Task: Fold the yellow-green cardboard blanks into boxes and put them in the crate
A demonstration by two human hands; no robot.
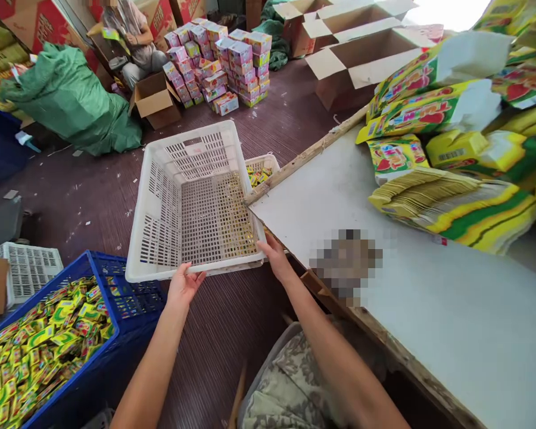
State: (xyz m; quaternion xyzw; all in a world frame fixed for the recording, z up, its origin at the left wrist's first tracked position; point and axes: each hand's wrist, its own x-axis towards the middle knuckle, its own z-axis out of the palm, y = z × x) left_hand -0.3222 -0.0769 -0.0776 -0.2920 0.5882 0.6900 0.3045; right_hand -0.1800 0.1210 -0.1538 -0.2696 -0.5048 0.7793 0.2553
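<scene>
- Blue crate (136,325), 8 to 9 o'clock: heaped with small yellow-green packs (62,333). It sits near the left forearm, so that elbow is best kept high enough to miss its rim.
- Green sack (75,101), 10 o'clock, on the floor.
- Co-worker (136,36), 11 o'clock, seated by an open carton (156,101).
- Left hand (185,286), just left of 12: closed narrowly on the near rim of the white crate, thumb at the lip, fingers lower.
- White crate (223,264), 11 to 12 o'clock, between both hands and the far floor: tilted, opening towards the wearer. Yellow shows through its floor slots; source unclear. Hands look better spread wide, one near each corner, for an even pull; a steady, level grip should stop it twisting.
- Small boxes (241,59), 12 o'clock, stacked well beyond the crate.
- Small basket (274,161), about 12:30, partly hidden behind the crate, with small packs in it. Worth not knocking.
- Right hand (277,259), about 1 o'clock: fingers on the crate's near right corner, narrow grip; underside contact, cannot tell. Clearance from the table edge matters here, for knuckles and crate wall.
- Table (411,310), 3 o'clock: its corner overlaps the crate's right side in view; touching or not, cannot tell. Flat packaging (451,208) piled at 2 o'clock.
</scene>
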